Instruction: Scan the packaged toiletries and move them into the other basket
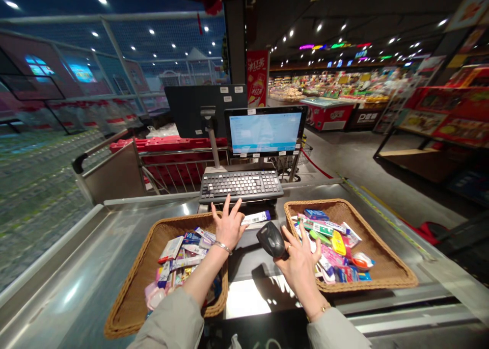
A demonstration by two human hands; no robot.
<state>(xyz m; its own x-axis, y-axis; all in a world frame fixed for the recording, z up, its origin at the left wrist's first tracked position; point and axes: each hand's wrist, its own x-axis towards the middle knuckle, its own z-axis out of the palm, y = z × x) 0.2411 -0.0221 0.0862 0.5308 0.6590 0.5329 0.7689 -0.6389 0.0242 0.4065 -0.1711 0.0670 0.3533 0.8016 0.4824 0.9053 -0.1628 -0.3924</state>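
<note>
My left hand (229, 229) is spread just in front of the black keyboard (241, 184), palm down, its fingertips near the lower key row. Beside its thumb lies a narrow white-and-purple pack (256, 217); whether they touch I cannot tell. My right hand (300, 262) has its fingers apart, between a black barcode scanner (270, 239) and the right wicker basket (367, 214). The scanner's rear end meets the thumb side of that hand, and its lower part is hidden. Small colourful packs (338, 242) fill part of the right basket, below the fingertips.
A left wicker basket (126, 283) holds more small packs (187, 252), partly behind my left forearm. Both baskets stand on a metal counter (95, 242). Behind the keyboard rise a lit monitor (265, 132) and a dark screen back (191, 112). A metal trolley rail (175, 173) runs behind.
</note>
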